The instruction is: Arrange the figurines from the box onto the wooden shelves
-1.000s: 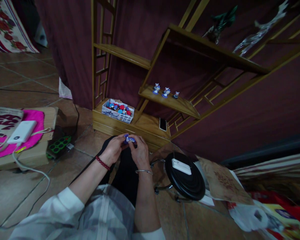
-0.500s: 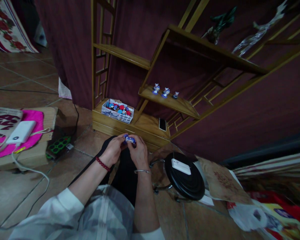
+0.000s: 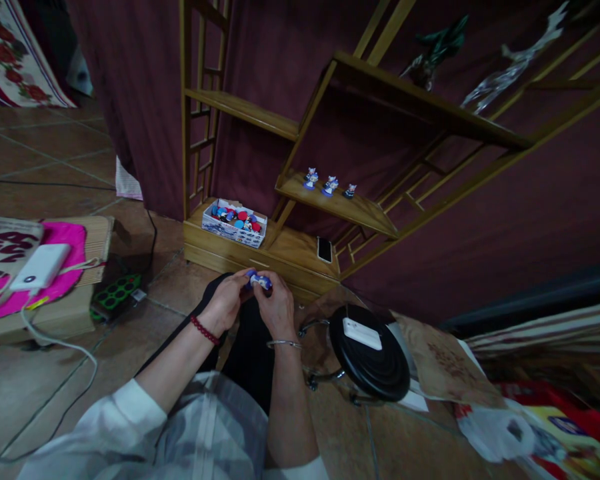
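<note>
Both my hands meet in front of my knees around a small blue-and-white figurine (image 3: 260, 281). My left hand (image 3: 226, 301), with a red bead bracelet, pinches its left end, where a blue round part shows. The fingers of my right hand (image 3: 277, 305) are closed on the right end; a metal bangle circles that wrist. Fingers hide part of the figurine. On the small wooden shelf (image 3: 340, 206) stand three similar figurines (image 3: 330, 186), the right one darker and without a visible blue base. A patterned box (image 3: 234, 233) on the cabinet holds several red, blue and black-and-white pieces.
A dark phone (image 3: 325, 249) lies on the cabinet's lower board. To my right is a black round stool (image 3: 370, 367) with a white device (image 3: 363, 333) on it. At left, a power bank (image 3: 41, 268) sits on pink cloth, its white cable (image 3: 83, 347) trailing to the floor.
Both hands stay almost in place, still gripping the figurine between them. The view has shifted very slightly; nothing on the shelf has moved.
</note>
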Motion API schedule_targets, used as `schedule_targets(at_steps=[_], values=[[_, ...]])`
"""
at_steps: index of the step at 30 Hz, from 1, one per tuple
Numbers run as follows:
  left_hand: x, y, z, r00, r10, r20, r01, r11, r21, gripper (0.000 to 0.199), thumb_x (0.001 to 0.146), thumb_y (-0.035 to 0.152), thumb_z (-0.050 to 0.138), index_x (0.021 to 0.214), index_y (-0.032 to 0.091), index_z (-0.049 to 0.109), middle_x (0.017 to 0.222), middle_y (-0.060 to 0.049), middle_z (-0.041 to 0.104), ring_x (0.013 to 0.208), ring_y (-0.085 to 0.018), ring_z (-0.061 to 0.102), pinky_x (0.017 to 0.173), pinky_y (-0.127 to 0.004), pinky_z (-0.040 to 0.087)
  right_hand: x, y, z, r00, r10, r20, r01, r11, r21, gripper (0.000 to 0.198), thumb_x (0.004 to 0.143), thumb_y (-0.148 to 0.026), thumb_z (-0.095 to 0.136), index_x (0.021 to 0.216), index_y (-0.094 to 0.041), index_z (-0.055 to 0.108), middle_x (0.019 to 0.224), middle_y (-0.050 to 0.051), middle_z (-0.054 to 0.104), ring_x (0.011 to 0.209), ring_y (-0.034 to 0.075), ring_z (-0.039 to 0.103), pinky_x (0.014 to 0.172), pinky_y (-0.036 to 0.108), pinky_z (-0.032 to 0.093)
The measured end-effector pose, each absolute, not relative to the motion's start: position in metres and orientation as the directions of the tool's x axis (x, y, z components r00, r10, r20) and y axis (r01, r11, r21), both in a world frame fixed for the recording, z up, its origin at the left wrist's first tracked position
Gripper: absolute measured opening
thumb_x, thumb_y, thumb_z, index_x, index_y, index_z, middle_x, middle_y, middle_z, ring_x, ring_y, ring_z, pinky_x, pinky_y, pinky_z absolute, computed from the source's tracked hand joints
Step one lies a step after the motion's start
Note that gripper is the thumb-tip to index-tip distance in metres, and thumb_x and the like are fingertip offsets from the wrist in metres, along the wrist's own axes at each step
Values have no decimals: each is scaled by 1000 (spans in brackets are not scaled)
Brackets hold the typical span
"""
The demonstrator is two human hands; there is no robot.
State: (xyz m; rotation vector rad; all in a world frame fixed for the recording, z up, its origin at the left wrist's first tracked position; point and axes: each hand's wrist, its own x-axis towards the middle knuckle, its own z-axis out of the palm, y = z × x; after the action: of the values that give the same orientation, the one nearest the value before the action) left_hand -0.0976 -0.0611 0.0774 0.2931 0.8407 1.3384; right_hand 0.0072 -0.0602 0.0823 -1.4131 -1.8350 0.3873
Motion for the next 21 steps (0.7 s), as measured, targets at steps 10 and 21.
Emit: schedule_targets(at_steps=[10, 21], values=[[-97, -62, 79, -4, 933, -360, -713, 250, 655, 19, 72, 5, 51, 84, 12, 65, 82, -5, 65, 74, -12, 58, 71, -24, 47, 8, -61, 83, -82, 923, 375, 699, 322, -639, 15, 77, -27, 49, 89, -21, 57, 86, 2, 63, 80, 16, 57, 74, 26, 43], [-97, -62, 79, -14, 926, -378, -726, 251, 641, 18, 71, 6, 52, 83, 11, 65, 83, -6, 65, 74, -12, 58, 72, -25, 47, 8, -62, 86, -68, 935, 348, 706, 292, -645, 16, 77, -28, 50, 89, -20, 57, 86, 2, 63, 79, 15, 58, 74, 26, 43]])
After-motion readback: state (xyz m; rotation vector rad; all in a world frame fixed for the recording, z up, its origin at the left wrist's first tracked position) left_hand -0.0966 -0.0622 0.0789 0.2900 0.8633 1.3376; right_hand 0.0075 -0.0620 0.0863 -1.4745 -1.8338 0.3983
